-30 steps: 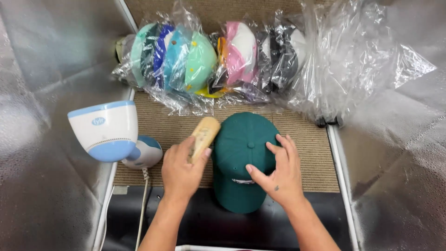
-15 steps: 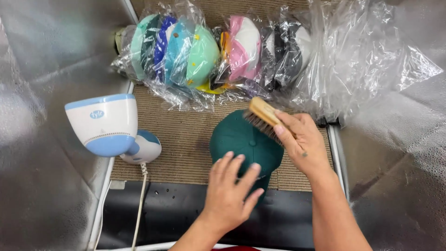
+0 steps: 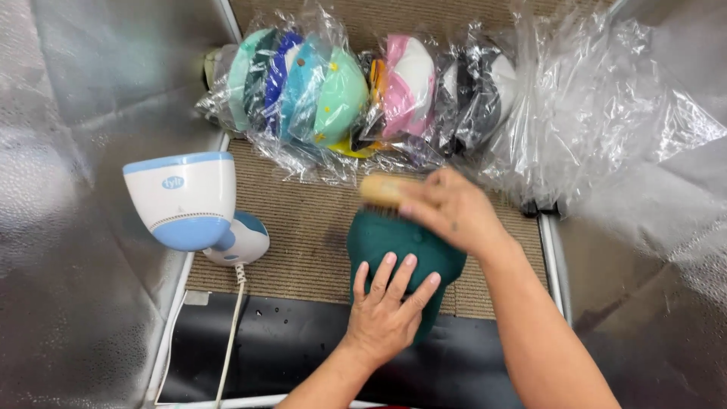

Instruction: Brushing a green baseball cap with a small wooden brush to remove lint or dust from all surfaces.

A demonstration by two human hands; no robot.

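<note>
Brush is now sitting lower than half a second ago, at the cap's far edge on the mat; your right hand is gripping it. Your left hand is lying open, pinning the cap's near side as before. Brushing is underway.

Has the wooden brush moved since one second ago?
Yes. The wooden brush went from the left hand to the right hand, nearer the bagged caps.
</note>
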